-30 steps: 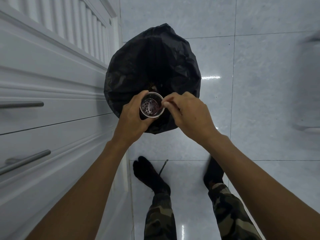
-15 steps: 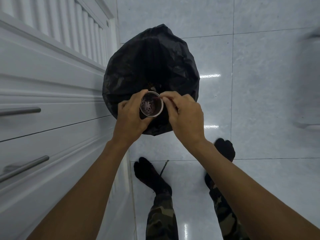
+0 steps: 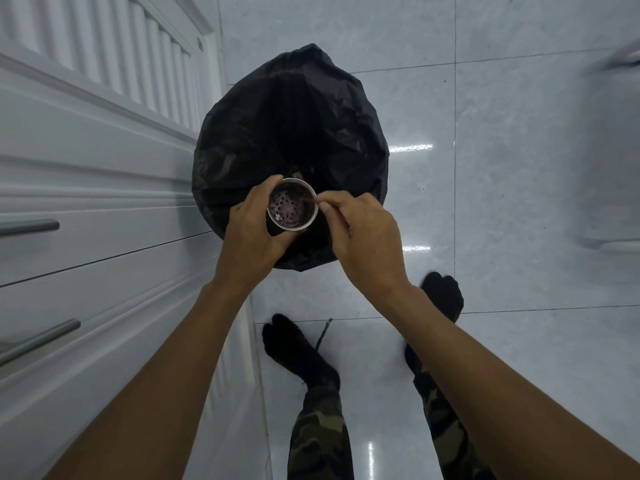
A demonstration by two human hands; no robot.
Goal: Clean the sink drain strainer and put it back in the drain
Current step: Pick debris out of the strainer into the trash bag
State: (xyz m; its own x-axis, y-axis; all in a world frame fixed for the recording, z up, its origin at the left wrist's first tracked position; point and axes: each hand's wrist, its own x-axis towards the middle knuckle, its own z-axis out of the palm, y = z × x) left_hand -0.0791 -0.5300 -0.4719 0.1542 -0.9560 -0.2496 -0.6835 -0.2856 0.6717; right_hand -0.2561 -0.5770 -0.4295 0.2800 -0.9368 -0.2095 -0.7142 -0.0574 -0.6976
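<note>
Glossy pale-grey floor tiles [image 3: 519,98] from 12 to 5 o'clock, light glints [image 3: 410,147] at 2. White drawer fronts [image 3: 86,168], metal bar handles [image 3: 29,226] at 9. Louvred panel [image 3: 104,39] at 11.

We're in a home kitchen, by the look of it: white cabinet drawers [image 3: 104,237] w/ metal bar handles [image 3: 29,226] on the left, glossy pale tile floor [image 3: 502,202], a black bin bag [image 3: 287,133] standing beside the cabinets, & we're standing in dark socks [image 3: 294,351].

Left hand [image 3: 251,233] grips strainer [image 3: 292,209] over black bag [image 3: 291,133].
</note>
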